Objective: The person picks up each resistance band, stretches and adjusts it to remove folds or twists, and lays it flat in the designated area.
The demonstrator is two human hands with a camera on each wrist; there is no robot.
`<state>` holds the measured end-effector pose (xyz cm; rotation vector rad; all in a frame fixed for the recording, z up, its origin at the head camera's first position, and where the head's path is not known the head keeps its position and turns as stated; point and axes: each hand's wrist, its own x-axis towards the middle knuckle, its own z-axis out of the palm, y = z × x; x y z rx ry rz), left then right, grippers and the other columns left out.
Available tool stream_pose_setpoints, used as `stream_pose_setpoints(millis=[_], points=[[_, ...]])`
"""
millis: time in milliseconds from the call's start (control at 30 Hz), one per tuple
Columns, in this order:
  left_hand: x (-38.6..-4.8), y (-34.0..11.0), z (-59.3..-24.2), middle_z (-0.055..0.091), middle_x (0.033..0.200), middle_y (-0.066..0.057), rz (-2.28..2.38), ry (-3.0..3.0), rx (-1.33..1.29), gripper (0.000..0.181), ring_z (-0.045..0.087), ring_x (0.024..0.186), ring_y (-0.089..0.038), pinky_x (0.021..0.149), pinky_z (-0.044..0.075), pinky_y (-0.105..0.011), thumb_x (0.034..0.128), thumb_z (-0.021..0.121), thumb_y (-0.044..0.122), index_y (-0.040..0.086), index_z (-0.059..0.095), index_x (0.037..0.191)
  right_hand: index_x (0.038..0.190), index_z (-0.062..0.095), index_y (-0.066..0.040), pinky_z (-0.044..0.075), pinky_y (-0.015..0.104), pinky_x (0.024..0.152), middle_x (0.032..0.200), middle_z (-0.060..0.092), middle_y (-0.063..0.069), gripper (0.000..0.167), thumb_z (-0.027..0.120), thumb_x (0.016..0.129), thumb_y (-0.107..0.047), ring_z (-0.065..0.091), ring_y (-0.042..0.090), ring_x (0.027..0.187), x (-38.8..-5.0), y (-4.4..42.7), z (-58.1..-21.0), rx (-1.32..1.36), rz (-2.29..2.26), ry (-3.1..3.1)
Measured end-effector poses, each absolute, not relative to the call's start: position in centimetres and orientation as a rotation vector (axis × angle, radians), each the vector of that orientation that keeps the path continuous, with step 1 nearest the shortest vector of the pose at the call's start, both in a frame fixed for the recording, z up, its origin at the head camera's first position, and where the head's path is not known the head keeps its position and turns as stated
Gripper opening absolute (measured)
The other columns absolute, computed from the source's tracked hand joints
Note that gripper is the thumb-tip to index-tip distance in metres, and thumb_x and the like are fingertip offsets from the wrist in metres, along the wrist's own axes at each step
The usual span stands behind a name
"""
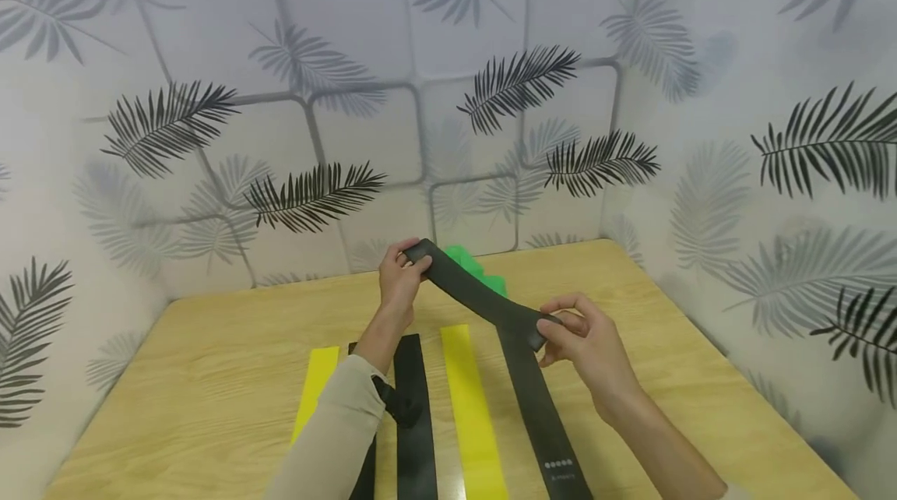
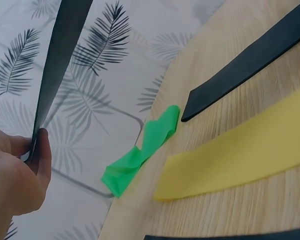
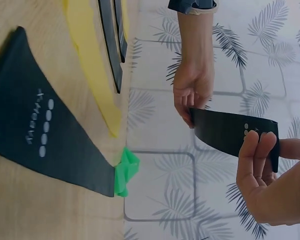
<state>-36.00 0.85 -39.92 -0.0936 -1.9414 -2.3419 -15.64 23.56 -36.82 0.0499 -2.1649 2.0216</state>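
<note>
A black resistance band (image 1: 466, 286) is held up above the table, slanting down from left to right. My left hand (image 1: 399, 279) pinches its upper end between thumb and fingers. At the lower end my right hand (image 1: 587, 344) grips it, and pale dots show on the band (image 3: 217, 127) beside those fingers in the right wrist view. Beneath the right hand lies another black band (image 1: 543, 418), printed with several dots and "X-Heavy" lettering. A crumpled green band (image 1: 495, 283) sits behind the held band, near the table's far edge.
A yellow band (image 1: 473, 414), a black band (image 1: 416, 438), a partly hidden black band (image 1: 366, 480) and another yellow band (image 1: 318, 379) lie lengthwise on the wooden table (image 1: 210, 375). Leaf-patterned walls (image 1: 350, 134) border the table at the back and sides.
</note>
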Motion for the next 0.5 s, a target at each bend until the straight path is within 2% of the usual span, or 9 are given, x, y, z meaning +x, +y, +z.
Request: stream_pose_setpoints(millis=[167, 300, 500], points=[[-35.8, 2.2, -39.8, 0.066, 0.134, -0.017, -2.291, -1.960, -0.163, 0.041, 0.067, 0.111, -0.031, 0.087, 0.060, -0.032, 0.0970, 0.070, -0.002, 0.008, 0.063, 0.136, 0.124, 0.054, 0.003, 0.061, 0.037, 0.076, 0.083, 0.071, -0.003, 0.029, 0.067, 0.101, -0.010, 0.064, 0.017, 0.065, -14.6, 24.1, -37.8, -0.050, 1.999, -2.175], [-35.7, 3.8, -39.8, 0.070, 0.128, -0.016, -2.259, -1.985, -0.219, 0.039, 0.068, 0.101, -0.025, 0.077, 0.058, -0.026, 0.0954, 0.072, -0.002, 0.008, 0.066, 0.133, 0.124, 0.055, 0.001, 0.060, 0.035, 0.072, 0.082, 0.071, -0.004, 0.029, 0.067, 0.101, -0.010, 0.063, 0.017, 0.065, -13.6, 24.8, -38.9, -0.160, 1.974, -2.196], [-35.1, 6.7, -39.8, 0.073, 0.123, -0.014, -2.295, -2.017, -0.286, 0.036, 0.069, 0.097, -0.023, 0.074, 0.057, -0.025, 0.0945, 0.073, -0.002, 0.011, 0.069, 0.128, 0.123, 0.056, 0.000, 0.060, 0.033, 0.069, 0.078, 0.069, -0.004, 0.027, 0.067, 0.101, -0.011, 0.062, 0.017, 0.063, -12.3, 25.8, -41.0, -0.318, 1.954, -2.201]])
